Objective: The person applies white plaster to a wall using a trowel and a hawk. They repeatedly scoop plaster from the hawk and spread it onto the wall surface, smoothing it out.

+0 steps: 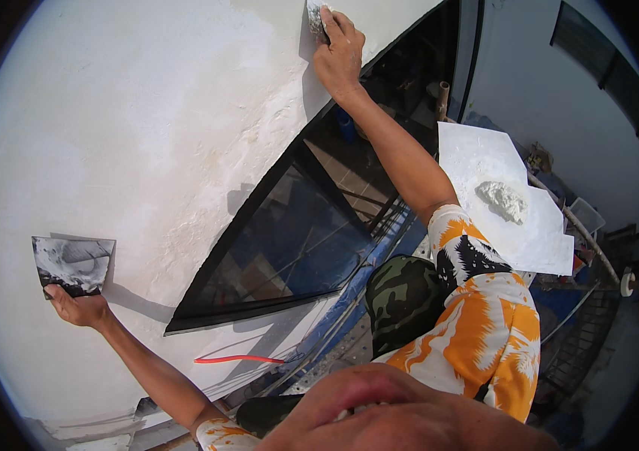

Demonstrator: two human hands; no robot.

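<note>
My left hand [77,307] grips the lower edge of a flat, dark metal plate [73,263] smeared with white putty. It is held up at the far left in front of the white wall [124,143], and its shadow falls on the wall beside it. At the top, my right arm is stretched out and my right hand [343,59] is closed on a putty knife [316,24]. White paste coats the blade, which is partly cut off by the frame's upper edge. The blade lies at the wall close to the window; whether it touches cannot be told.
A black-framed window [289,233] cuts into the wall between my arms. To the right, white sheets [466,150] carry a heap of white putty [503,201]. A pole [586,233] runs beside them. A red tube [240,359] lies below the window.
</note>
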